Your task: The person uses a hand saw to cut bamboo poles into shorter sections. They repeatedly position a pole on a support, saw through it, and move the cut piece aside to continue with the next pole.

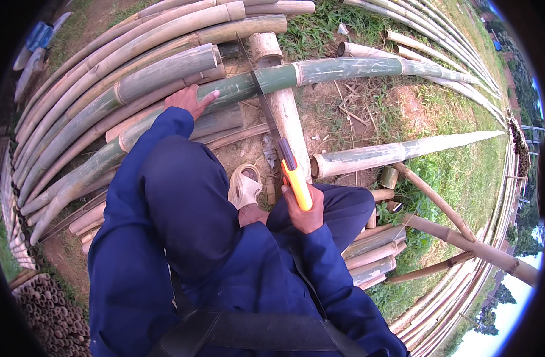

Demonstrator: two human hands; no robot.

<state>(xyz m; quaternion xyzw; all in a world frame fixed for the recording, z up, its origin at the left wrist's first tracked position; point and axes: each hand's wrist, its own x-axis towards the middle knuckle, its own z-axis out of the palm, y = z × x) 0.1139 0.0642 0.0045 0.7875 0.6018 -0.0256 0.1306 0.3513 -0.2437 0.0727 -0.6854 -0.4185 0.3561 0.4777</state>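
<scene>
My right hand (308, 214) is closed around the yellow-orange handle of a hand saw (266, 110). The saw's long, thin blade lies across a thick green bamboo pole (347, 69); how deep it sits in the pole I cannot tell. To the left of the blade, my left hand (190, 101) grips the same pole from above, thumb stretched along it and fingers partly hidden. The pole crosses a pale bamboo support (286, 122), whose near end lies close to my right hand. My sandalled foot (247, 189) rests between the two hands.
Long bamboo poles (100, 77) are piled at the left. Another pole (367, 159) lies to the right of the support, above several short cut pieces (373, 256). Propped poles (469, 244) form a frame at right. Stacked bamboo ends (55, 315) show at lower left.
</scene>
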